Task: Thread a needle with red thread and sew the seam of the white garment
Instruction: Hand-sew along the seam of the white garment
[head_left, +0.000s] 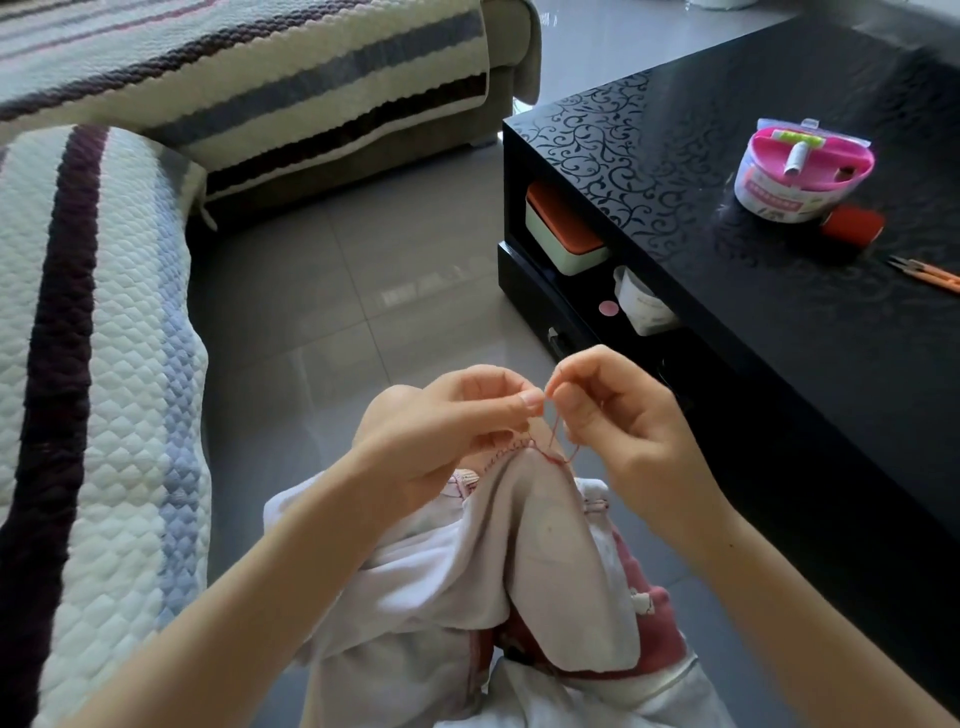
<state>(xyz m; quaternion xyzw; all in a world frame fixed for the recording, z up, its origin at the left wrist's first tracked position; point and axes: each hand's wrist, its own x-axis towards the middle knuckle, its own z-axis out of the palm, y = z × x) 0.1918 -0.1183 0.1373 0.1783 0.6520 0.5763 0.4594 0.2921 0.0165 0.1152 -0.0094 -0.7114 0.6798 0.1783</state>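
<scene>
The left hand (457, 421) grips the stitched seam edge of the white fabric garment (545, 545), which is draped over the person's knee. The right hand (618, 431) pinches the thin red thread (555, 431) rising from that seam. Both hands' fingertips nearly meet.

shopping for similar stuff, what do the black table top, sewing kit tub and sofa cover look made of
Black table top: perhaps glossy lacquered board or glass; it mirrors light over a vine pattern.
Sewing kit tub: smooth moulded plastic, pink inside a clear shell.
Sofa cover: matte quilted fabric, likely cotton, with puffed stitched diamonds.
</scene>
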